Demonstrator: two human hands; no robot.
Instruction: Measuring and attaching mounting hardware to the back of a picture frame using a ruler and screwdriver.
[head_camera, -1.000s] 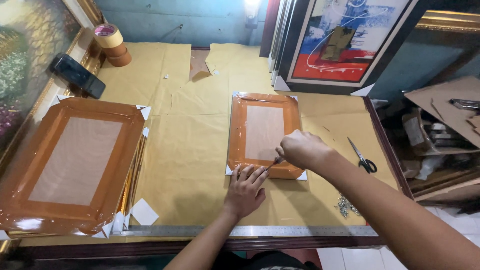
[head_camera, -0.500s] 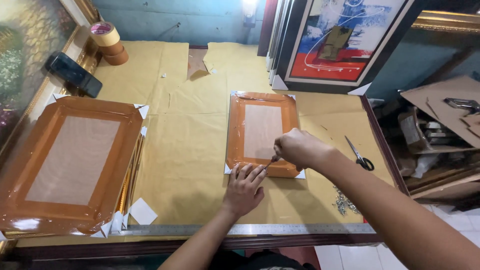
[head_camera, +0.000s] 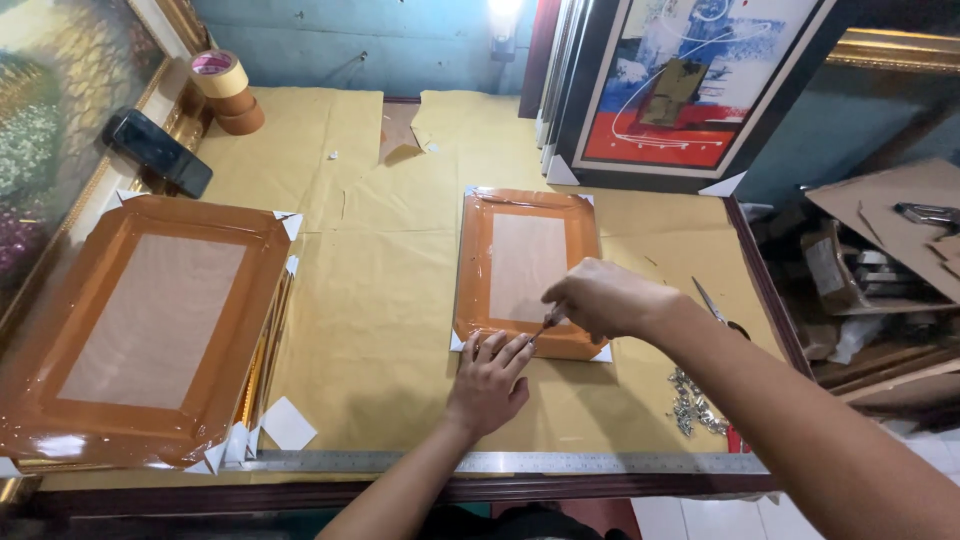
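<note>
- Small frame (head_camera: 527, 270): orange-brown taped back, pale panel in the middle, white corner guards; lies flat on the paper-covered table (head_camera: 380, 300), back side up.
- Left hand (head_camera: 489, 385): palm down at the small frame's near edge, fingers spread a little and pressed flat on its lower left border.
- Right hand (head_camera: 605, 300): over the small frame's lower right part, fingers curled together and pinching a thin tool (head_camera: 546, 324); the tip meets the near border just beside the left fingertips.
- Large frame (head_camera: 150, 330): same taped finish, well to the left of the small frame.
- Scissors (head_camera: 715, 308): just right of the small frame, partly hidden by the right forearm.
- Metal ruler (head_camera: 480, 462): along the table edge, nearer than the small frame.
- Tape rolls (head_camera: 228, 90): stacked, far left beyond the small frame.
- Dark phone (head_camera: 160, 152): beside the tape rolls.
</note>
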